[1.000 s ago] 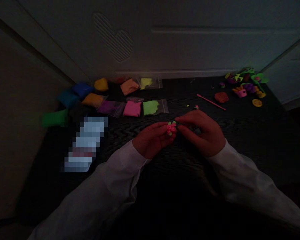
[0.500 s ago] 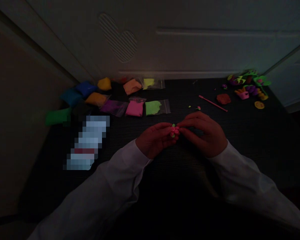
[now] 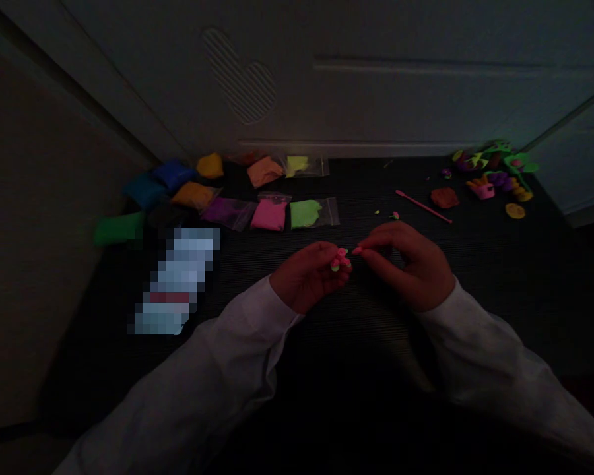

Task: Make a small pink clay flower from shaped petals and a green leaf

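My left hand (image 3: 307,277) is closed around a small pink clay flower cluster (image 3: 341,259) with pale green leaf bits, held at the thumb and fingertips above the dark table. Just to the right of it, my right hand (image 3: 408,267) has thumb and forefinger pinched together, a narrow gap from the cluster. Pink shows at those fingertips, but whether it is clay or lit skin I cannot make out. Beyond the right hand lie a tiny pink-and-green clay bud (image 3: 395,216) and a green speck (image 3: 377,212).
A pink modelling tool (image 3: 423,206) and a reddish-brown clay lump (image 3: 444,197) lie at right, with finished clay figures (image 3: 495,178) behind. Several clay packets, among them a pink packet (image 3: 269,214) and a green packet (image 3: 305,214), lie at left. A lit, blurred-out phone (image 3: 178,284) rests nearer.
My right fingertips have drawn slightly right, away from the flower cluster. The cluster has turned in my left hand, showing its flowers and leaves at another angle.
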### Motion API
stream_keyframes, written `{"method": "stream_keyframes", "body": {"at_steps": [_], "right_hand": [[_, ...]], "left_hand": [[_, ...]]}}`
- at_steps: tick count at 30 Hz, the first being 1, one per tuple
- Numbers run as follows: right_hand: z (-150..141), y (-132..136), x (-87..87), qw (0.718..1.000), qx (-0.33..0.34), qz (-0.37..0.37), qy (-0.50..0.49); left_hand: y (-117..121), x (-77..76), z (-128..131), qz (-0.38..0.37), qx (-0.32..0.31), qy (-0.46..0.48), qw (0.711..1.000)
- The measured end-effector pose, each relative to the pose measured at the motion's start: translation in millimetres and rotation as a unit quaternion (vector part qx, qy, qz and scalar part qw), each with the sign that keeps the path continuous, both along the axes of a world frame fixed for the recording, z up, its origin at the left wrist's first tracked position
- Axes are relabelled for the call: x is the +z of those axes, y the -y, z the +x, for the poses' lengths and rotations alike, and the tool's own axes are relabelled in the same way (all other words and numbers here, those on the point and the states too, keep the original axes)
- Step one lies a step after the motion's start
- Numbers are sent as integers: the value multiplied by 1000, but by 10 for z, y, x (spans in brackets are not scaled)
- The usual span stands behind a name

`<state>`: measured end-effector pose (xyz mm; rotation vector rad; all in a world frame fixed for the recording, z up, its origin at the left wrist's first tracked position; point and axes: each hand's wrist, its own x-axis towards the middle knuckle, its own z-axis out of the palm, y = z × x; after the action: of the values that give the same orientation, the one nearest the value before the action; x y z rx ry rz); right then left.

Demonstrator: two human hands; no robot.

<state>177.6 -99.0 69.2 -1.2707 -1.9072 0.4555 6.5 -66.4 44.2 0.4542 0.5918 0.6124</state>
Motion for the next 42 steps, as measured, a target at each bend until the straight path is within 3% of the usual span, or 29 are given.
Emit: {"method": "stream_keyframes", "body": {"at_steps": [10, 42], "right_hand": [[-10, 12, 9, 1000, -2, -11, -14], [-54, 39, -8, 1000, 29, -10, 2]], "left_hand": [[3, 25, 0, -19, -11, 5, 1000], [-1, 17, 12, 21, -10, -28, 999]]}}
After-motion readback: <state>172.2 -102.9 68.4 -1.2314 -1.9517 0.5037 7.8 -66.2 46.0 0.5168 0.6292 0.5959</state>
